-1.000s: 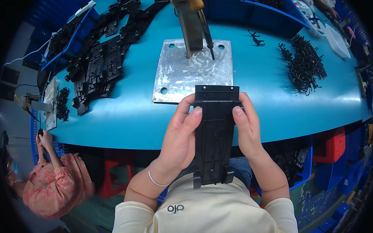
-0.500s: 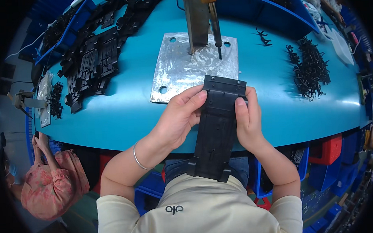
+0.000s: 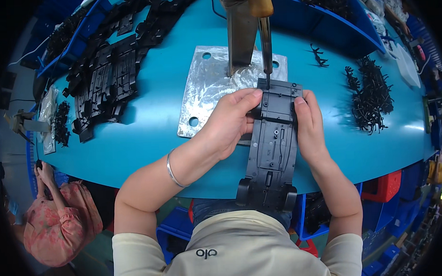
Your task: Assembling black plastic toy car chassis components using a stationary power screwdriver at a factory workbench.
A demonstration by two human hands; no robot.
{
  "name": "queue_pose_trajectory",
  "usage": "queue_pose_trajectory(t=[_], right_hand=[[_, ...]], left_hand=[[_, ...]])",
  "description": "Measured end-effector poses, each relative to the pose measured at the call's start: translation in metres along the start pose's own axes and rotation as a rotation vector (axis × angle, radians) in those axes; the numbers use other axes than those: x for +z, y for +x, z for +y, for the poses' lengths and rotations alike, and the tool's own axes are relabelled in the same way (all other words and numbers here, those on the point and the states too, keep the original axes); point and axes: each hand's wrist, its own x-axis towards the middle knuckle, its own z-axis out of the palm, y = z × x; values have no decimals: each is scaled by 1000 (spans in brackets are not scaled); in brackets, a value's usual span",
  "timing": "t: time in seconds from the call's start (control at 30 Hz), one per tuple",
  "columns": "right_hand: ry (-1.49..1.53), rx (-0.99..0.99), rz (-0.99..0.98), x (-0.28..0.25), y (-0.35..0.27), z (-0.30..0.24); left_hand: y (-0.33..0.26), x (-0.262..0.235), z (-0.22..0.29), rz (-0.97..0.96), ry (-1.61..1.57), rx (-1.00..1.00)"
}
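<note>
Between my two hands is a long black plastic chassis plate [image 3: 272,146], its far end raised toward the soldering iron [image 3: 265,44]. My left hand [image 3: 232,118] grips the plate's left edge, thumb on top. On the opposite edge, my right hand [image 3: 309,122] holds it with the thumb along the side. The iron has a wooden handle and points down; its tip meets or nearly meets the plate's far left corner, and I cannot tell which. Below lies a square metal base plate [image 3: 204,82] with round holes, joined to an upright metal post [image 3: 241,40].
Similar black plates [image 3: 104,83] are heaped at the left. To the right lies a pile of small black plastic parts [image 3: 370,96]. A blue bin [image 3: 319,22] stands at the back. At the far left sits another person [image 3: 58,221] in a patterned top.
The black plate has gone forward and right, up to the iron's tip. Its face now shows more raised detail and light. Both hands moved with it, still gripping.
</note>
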Motion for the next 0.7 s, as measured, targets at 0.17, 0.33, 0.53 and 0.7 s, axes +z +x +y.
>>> queue_pose_trajectory(t=[0.17, 0.33, 0.53, 0.7], right_hand=[[40, -23, 24, 3, 0, -2], [49, -54, 19, 3, -1, -2], [33, -25, 17, 0, -2, -2], [9, -37, -42, 0, 0, -3]], left_hand=[[3, 0, 1, 4, -14, 0], [2, -1, 2, -7, 8, 2], [3, 1, -1, 8, 5, 18], [3, 0, 1, 10, 14, 18]])
